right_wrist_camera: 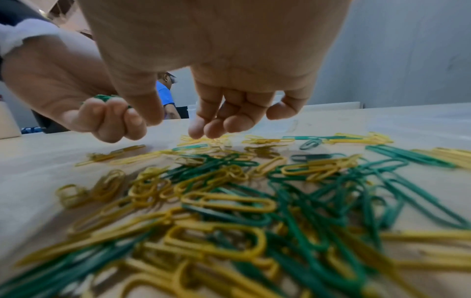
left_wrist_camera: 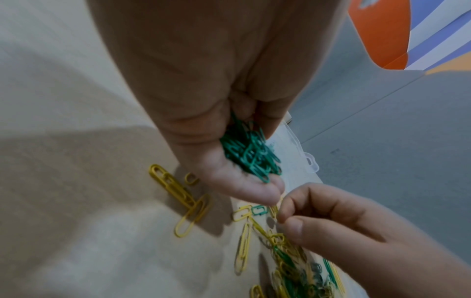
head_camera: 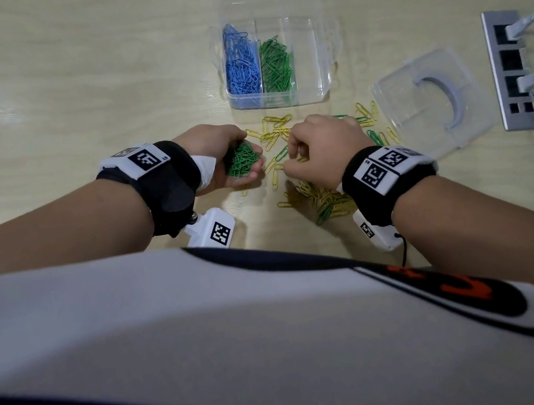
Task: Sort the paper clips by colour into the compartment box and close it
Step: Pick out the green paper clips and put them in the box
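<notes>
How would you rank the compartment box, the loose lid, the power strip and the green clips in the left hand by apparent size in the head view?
1. Compartment box and loose lid: too alike to rank.
2. Power strip.
3. Green clips in the left hand.

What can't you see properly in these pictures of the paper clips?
- Head view: whether the right hand pinches a clip; its own knuckles hide the fingers.
- Head view: what the third compartment of the box holds, through glare on clear plastic.
- Left wrist view: how many green clips the left hand cups; the palm covers most.
- Right wrist view: the nearest loose clips are blurred.
</notes>
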{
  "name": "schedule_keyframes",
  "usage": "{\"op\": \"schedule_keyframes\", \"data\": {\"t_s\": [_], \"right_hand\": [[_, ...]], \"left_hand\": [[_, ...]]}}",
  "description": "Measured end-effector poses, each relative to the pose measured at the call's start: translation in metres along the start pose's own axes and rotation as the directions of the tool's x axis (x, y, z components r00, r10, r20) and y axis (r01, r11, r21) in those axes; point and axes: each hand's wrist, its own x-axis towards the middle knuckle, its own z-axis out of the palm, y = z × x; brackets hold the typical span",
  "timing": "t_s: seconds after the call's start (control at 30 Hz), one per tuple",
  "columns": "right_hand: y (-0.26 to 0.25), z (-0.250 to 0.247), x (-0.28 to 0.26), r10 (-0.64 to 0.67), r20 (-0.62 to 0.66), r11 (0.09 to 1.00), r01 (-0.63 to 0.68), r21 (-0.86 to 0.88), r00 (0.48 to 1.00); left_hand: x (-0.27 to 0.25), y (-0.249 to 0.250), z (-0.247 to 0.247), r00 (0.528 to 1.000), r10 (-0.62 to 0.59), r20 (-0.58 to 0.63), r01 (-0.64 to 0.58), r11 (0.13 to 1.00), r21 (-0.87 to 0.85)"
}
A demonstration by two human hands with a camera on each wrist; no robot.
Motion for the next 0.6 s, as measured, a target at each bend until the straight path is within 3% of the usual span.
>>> {"op": "schedule_keyframes", "data": {"t_s": [0.17, 0.3, 0.47, 0.6], "right_hand": [[0.002, 0.005, 0.006, -0.022, -0.078, 0.999, 0.018, -0.051, 0.997], [-0.004, 0.011, 0.009, -0.093, -0.052, 0.987, 0.085, -0.139, 0.994], [-0.007, 0.011, 0.012, -0.061, -0.039, 0.981, 0.053, -0.188, 0.997], [-0.009, 0.0, 0.007, -0.078, -0.149, 0.997, 0.076, -0.018, 0.986]], "left_hand": [[-0.001, 0.0, 0.001, 1.0, -0.01, -0.003, 0.01, 1.0, -0.004], [0.0, -0.001, 0.001, 1.0, -0.014, 0.001, 0.014, 1.0, -0.023], [0.001, -0.001, 0.0, 1.0, -0.021, 0.0, 0.021, 0.999, -0.026], [0.003, -0.002, 0.002, 1.0, -0.023, 0.022, 0.024, 0.999, -0.049]]}}
